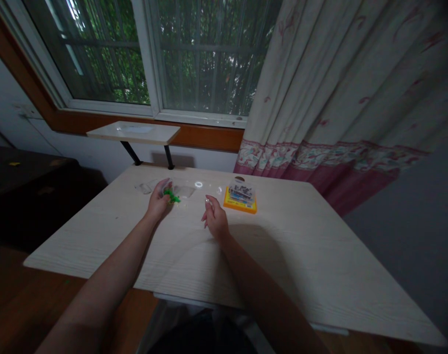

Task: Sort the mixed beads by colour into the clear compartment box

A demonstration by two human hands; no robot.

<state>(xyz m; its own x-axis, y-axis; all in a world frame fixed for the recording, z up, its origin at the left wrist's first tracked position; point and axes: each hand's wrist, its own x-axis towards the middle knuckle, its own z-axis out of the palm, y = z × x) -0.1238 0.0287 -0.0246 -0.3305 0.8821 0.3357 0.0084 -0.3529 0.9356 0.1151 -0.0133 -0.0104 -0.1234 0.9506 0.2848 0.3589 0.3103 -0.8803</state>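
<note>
My left hand (158,200) is closed around a clear plastic bag (167,184), its fingers partly hidden by the plastic. Small bright green pieces (172,195) show at the bag, close to the thumb; their exact shape is too small to tell. To the right, my right hand (215,218) is held just above the table with thumb and forefinger pinched together. A tiny shiny spot is at those fingertips, too small to name. Beside the right hand lies a yellow box (240,206) with a clear packet (242,191) of dark and blue printed or small contents on top.
More clear plastic (187,191) lies flat between the hands, and another crumpled piece (145,188) is left of my left hand. A small raised shelf (135,132) on black legs stands at the back left of the pale wooden table (301,255). Curtains (319,98) hang behind.
</note>
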